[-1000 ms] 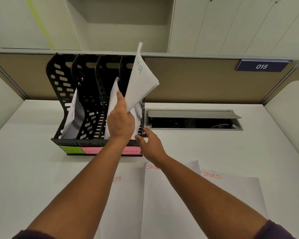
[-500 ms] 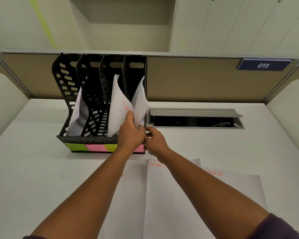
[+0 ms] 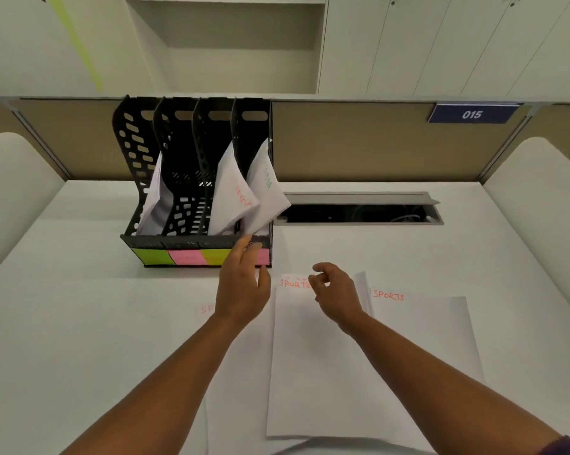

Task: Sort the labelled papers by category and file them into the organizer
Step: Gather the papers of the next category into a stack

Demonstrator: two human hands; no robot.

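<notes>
The head view shows three thin sheets marked "SPORTS" [image 3: 326, 362] lying flat and overlapping on the white desk [image 3: 63, 323]; they look light and floppy, so I would lift one by its near edge. Both hands hold nothing: the left hand [image 3: 242, 290] with fingers loosely spread, the right hand [image 3: 334, 290] with fingers curled. Farther back, the black organizer [image 3: 198, 198] holds filed papers before the brown partition [image 3: 359, 142].

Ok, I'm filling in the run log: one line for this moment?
left hand empty, by organizer front | right hand empty, over SPORTS sheets | second slot empty | SPORTS unfiled
</notes>
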